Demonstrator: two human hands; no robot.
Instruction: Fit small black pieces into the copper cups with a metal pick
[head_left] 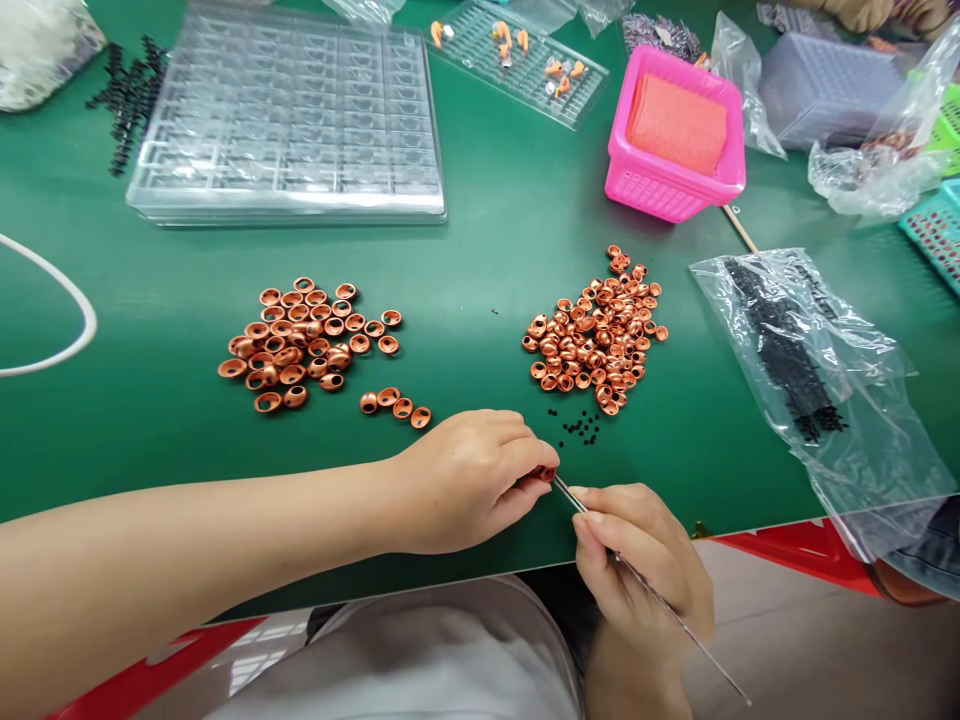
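My left hand (469,480) pinches a small copper-coloured shell (546,472) between thumb and fingers, which cover most of it. In my closed right hand (645,560) is a thin metal rod-like tool (682,625), slanting with its upper end at the shell. Just beyond my hands lie several tiny black pieces (583,430). A heap of small copper-coloured shells (596,340) sits above them. Larger-looking copper shells with holes (292,345) are gathered to the left, and a short row of shells (395,405) lies near my left wrist.
Clear plastic trays (292,120) are stacked at the back left, near black strips (135,95). Farther back are a tray with orange earpieces (517,60) and a pink basket (675,185) holding an orange sponge. A plastic bag (825,350) of black parts overhangs the right edge.
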